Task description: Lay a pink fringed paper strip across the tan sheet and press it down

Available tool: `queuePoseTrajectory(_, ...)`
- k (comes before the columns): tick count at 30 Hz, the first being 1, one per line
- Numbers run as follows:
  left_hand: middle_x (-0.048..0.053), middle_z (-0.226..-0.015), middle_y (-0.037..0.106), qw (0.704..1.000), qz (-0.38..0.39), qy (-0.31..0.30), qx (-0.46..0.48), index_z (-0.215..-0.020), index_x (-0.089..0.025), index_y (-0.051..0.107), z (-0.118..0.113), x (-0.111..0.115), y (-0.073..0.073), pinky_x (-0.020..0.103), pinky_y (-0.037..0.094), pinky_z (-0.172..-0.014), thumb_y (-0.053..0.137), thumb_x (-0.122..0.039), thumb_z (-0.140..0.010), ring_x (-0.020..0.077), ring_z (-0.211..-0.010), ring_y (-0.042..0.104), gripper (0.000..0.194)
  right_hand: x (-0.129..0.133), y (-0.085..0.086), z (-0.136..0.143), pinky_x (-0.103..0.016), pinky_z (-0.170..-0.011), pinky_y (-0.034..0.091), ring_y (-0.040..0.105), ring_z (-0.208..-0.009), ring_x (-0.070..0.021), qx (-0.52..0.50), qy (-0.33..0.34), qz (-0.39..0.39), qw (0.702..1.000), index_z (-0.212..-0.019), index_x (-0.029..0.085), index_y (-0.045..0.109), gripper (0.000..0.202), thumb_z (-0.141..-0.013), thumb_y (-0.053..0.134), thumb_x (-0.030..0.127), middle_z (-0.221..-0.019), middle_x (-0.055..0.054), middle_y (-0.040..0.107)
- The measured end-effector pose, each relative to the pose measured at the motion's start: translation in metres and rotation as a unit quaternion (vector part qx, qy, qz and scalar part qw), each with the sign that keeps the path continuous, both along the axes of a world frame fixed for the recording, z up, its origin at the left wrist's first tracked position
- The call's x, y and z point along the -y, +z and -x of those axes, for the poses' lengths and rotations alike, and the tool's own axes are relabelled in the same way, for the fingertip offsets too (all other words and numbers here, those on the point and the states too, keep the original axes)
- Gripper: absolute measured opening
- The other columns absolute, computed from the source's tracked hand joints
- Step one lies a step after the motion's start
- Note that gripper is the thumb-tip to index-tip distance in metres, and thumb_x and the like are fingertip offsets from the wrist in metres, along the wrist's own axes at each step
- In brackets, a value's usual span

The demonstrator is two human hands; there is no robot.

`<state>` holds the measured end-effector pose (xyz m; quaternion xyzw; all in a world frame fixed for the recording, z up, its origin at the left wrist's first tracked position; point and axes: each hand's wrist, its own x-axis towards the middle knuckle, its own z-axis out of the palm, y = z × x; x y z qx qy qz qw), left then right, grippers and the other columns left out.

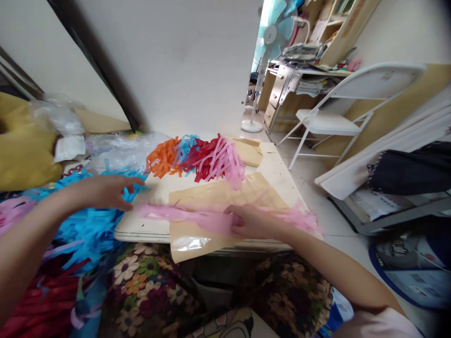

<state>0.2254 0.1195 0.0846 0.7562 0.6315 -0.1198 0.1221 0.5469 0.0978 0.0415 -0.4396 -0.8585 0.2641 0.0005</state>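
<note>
A bundle of pink paper strips (pixel 211 220) stretches across the small table, its fringed ends spread to the left and right. My right hand (pixel 248 220) is closed round the middle of that bundle. Under it lies a sheet of brown paper (pixel 190 241), one corner hanging over the table's front edge. My left hand (pixel 112 191) is held at the table's left edge with fingers apart and nothing in them. It is near a heap of blue strips (pixel 95 225). Orange tassels (pixel 165 157), red tassels (pixel 207 157) and pink tassels (pixel 230 162) lie in a row at the back.
The white tabletop (pixel 155 192) backs onto a pale panel (pixel 176 65). A folded brown paper piece (pixel 249 154) lies at its far side. Red strips (pixel 42 300) are heaped at lower left. A white folding chair (pixel 329 121) and a fan (pixel 270 35) stand behind on the right.
</note>
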Motion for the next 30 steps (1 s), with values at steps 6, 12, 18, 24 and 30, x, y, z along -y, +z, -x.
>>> queuePoseTrajectory(6, 0.007, -0.106, 0.049, 0.966, -0.080, -0.166, 0.182, -0.108, -0.016, 0.043, -0.071, 0.019, 0.004, 0.026, 0.035, -0.081, 0.052, -0.054, -0.061, 0.0183, -0.094, 0.045, 0.061, -0.001, 0.004, 0.007, -0.019, -0.050, 0.032, 0.052, -0.066, -0.0138, 0.019, 0.027, -0.013, 0.999, -0.098, 0.016, 0.051, 0.036, -0.063, 0.043, 0.015, -0.077, -0.005, 0.060)
queuePoseTrajectory(12, 0.006, -0.086, 0.053, 0.950, -0.065, -0.271, 0.141, -0.085, -0.017, 0.058, -0.146, 0.022, -0.030, 0.027, 0.036, -0.067, 0.054, -0.042, -0.062, 0.0200, -0.080, 0.048, 0.035, -0.002, 0.012, 0.015, -0.019, -0.047, 0.029, 0.050, -0.060, -0.0121, 0.043, 0.033, -0.026, 0.998, -0.082, 0.015, 0.053, 0.020, -0.067, 0.039, 0.016, -0.072, -0.005, 0.058)
queuePoseTrajectory(18, -0.001, -0.060, 0.051, 0.946, 0.067, -0.234, 0.215, -0.068, -0.015, 0.057, -0.144, 0.005, -0.035, 0.020, 0.030, -0.051, 0.042, -0.024, -0.067, 0.0112, -0.057, 0.045, 0.018, -0.020, 0.020, 0.022, -0.020, -0.044, 0.027, 0.047, -0.057, -0.0120, 0.070, 0.041, 0.015, 0.997, -0.073, 0.015, 0.052, 0.016, -0.060, 0.044, 0.017, -0.068, -0.003, 0.055)
queuePoseTrajectory(24, -0.003, -0.045, 0.035, 0.951, 0.078, -0.188, 0.232, -0.052, -0.014, 0.044, -0.143, -0.005, -0.039, 0.021, 0.022, -0.042, 0.035, -0.026, -0.068, 0.0078, -0.043, 0.032, 0.021, -0.045, 0.018, 0.032, -0.020, -0.047, 0.032, 0.047, -0.060, -0.0114, 0.077, 0.045, 0.088, 0.992, -0.072, 0.017, 0.051, 0.015, -0.058, 0.046, 0.020, -0.068, 0.001, 0.054)
queuePoseTrajectory(30, -0.003, -0.042, 0.034, 0.953, 0.090, -0.156, 0.245, -0.046, -0.015, 0.037, -0.137, -0.009, -0.045, 0.021, 0.021, -0.040, 0.033, -0.032, -0.069, 0.0075, -0.041, 0.031, 0.029, -0.049, 0.010, 0.017, -0.021, -0.052, 0.037, 0.050, -0.067, -0.0131, 0.079, 0.006, 0.114, 0.990, -0.091, 0.018, 0.051, 0.034, -0.059, 0.049, 0.028, -0.082, -0.001, 0.056)
